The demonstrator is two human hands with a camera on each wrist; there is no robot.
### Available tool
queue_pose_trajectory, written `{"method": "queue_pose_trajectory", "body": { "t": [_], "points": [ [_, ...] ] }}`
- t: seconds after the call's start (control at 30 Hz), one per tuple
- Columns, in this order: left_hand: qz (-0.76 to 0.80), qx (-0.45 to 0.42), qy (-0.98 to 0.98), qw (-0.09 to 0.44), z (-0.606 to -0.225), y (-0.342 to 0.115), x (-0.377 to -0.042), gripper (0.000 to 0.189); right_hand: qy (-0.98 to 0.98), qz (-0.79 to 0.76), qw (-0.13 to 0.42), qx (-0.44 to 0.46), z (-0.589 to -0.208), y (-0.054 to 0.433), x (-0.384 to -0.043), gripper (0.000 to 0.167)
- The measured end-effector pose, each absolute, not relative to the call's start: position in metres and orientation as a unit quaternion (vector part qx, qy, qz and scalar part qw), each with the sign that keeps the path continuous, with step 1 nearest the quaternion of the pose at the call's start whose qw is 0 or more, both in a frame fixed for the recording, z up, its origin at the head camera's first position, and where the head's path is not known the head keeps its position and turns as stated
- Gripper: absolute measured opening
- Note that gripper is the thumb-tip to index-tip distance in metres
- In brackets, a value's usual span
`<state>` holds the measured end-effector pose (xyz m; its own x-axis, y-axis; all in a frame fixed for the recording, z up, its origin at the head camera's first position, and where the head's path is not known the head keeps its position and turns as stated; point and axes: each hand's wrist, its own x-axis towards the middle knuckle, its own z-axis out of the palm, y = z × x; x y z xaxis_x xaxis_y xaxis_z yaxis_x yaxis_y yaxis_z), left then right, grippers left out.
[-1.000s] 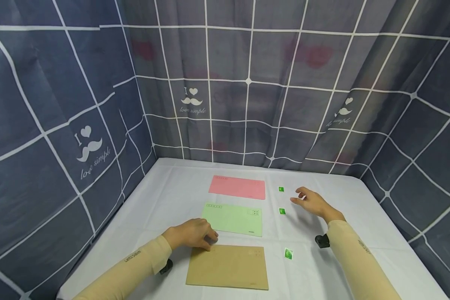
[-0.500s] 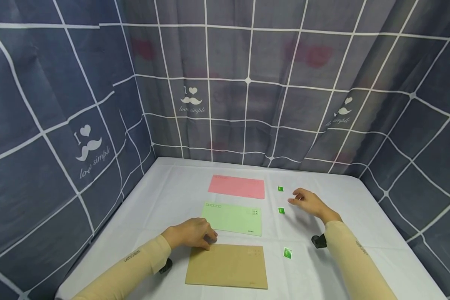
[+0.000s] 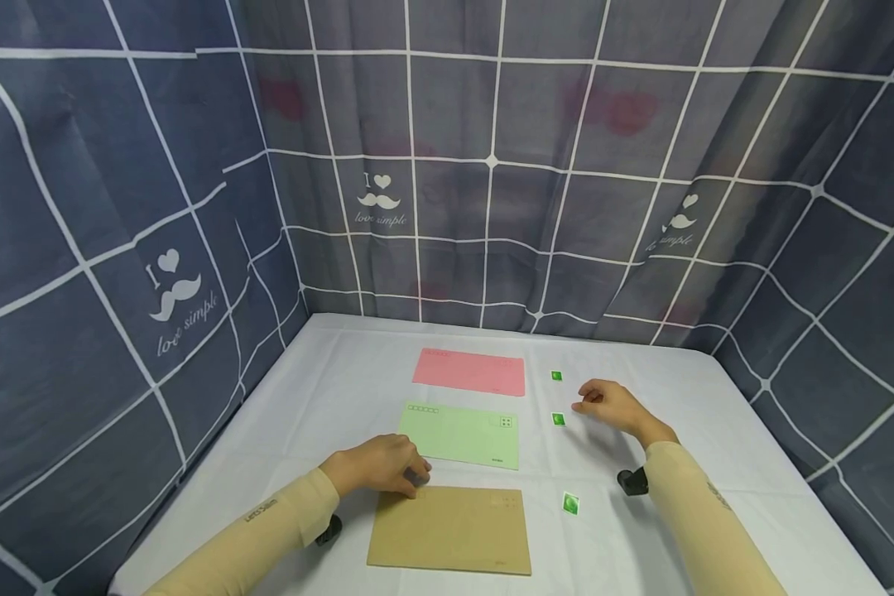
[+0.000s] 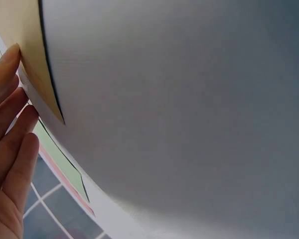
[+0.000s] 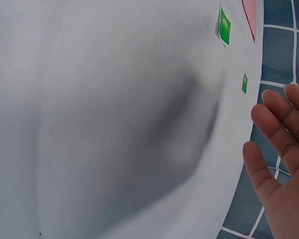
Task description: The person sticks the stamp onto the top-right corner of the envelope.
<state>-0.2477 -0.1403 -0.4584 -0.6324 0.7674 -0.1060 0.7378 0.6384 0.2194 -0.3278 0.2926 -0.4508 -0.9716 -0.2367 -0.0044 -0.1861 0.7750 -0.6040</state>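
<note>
My left hand (image 3: 380, 465) rests at the top left corner of a brown envelope (image 3: 450, 530), the thumb touching its edge. In the left wrist view its fingers (image 4: 21, 164) extend loosely, beside the brown envelope (image 4: 32, 45). A light green envelope (image 3: 462, 434) lies just beyond, partly behind this hand. My right hand (image 3: 617, 407) hovers above the table with relaxed fingers, holding nothing. Nearest it are two small green stamps, a middle stamp (image 3: 559, 420) and a far stamp (image 3: 556, 376). In the right wrist view its fingers (image 5: 276, 127) are spread apart.
A pink envelope (image 3: 469, 371) lies at the back, in a column with the other two. A third stamp (image 3: 570, 503) sits right of the brown envelope. White cloth covers the table (image 3: 305, 372). Dark checked curtains (image 3: 454, 199) hang around it.
My right hand has dipped slightly toward the near side, close to the middle stamp. My left hand stays where it was at the brown envelope; envelopes and stamps lie as before.
</note>
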Motion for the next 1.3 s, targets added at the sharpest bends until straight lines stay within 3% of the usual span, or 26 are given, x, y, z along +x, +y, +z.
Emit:
{"method": "queue_pose_trajectory", "body": {
  "t": [0.47, 1.3],
  "points": [
    [0.076, 0.416, 0.901, 0.100, -0.458, -0.139, -0.249, 0.029, 0.932, -0.341, 0.064, -0.100, -0.452, 0.292, -0.323, 0.046],
    [0.086, 0.407, 0.902, 0.111, -0.457, -0.139, -0.247, 0.029, 0.915, -0.374, 0.088, -0.121, -0.464, 0.295, -0.319, 0.033]
  ]
}}
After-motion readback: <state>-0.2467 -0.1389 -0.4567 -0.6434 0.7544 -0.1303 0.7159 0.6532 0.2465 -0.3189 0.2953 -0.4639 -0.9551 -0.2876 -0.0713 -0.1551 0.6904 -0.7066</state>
